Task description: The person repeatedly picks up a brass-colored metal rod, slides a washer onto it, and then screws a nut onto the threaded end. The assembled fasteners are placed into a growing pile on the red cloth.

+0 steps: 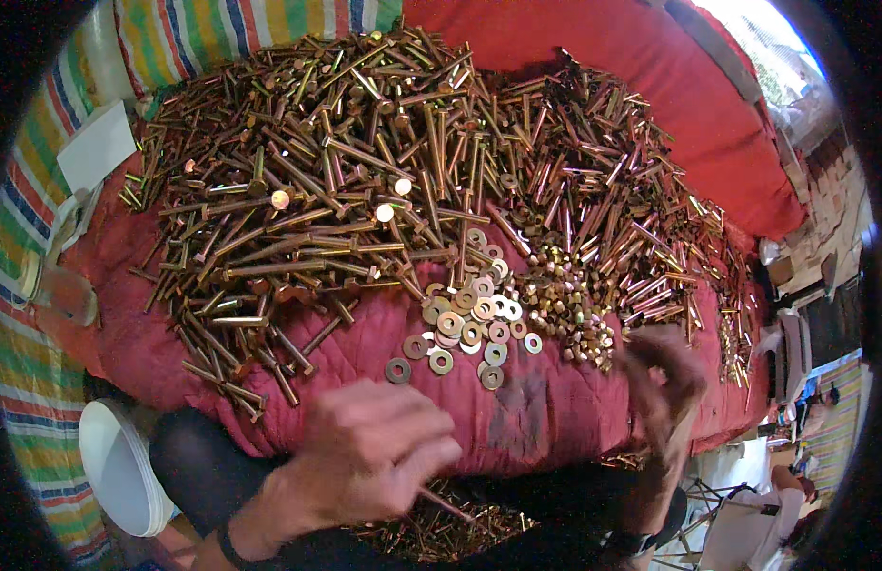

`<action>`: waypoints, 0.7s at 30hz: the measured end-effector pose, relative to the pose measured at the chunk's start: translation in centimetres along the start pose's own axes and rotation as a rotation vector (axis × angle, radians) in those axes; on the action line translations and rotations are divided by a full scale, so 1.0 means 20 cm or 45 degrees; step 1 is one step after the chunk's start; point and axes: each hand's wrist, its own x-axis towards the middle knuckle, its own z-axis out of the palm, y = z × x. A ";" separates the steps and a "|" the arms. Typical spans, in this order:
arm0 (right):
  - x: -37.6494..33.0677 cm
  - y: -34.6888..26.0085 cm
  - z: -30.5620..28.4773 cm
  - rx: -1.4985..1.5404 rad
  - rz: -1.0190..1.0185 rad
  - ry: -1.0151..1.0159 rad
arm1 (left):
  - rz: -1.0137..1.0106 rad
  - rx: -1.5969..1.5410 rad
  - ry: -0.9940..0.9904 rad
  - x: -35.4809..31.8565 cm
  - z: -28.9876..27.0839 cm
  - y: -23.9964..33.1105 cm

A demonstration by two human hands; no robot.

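My left hand (369, 452) is closed over my lap at the near edge of the red padded cloth (517, 419). A long brassy bolt (448, 505) pokes out beneath its fingers, slanting down to the right. At the right, my right hand (664, 385) is raised with bent fingers, smeared by motion, so what it holds cannot be made out. Between the hands lies a loose spread of flat washers (471, 332). Small brassy nuts (569, 309) are heaped just left of and beyond my right hand.
A large heap of bolts (298, 209) covers the left and back of the cloth. Narrow metal sleeves (593, 162) are piled at the back right. More finished-looking metal pieces (431, 542) lie below my hands. A white bucket (122, 466) stands at the lower left, beside striped sheeting (31, 352).
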 end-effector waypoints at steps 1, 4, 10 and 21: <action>0.04 0.10 -0.07 -0.238 -0.021 0.052 | -0.013 0.173 0.158 0.00 -0.02 -0.02; 0.12 0.43 -0.18 -0.536 -0.129 0.067 | -0.020 0.702 0.435 0.02 -0.10 -0.10; 0.22 0.75 -0.22 -0.851 -0.300 0.072 | -0.009 1.132 0.512 0.06 -0.09 -0.24; 0.27 0.52 -0.13 -0.679 -0.587 0.329 | 0.002 1.163 0.523 0.14 -0.07 -0.31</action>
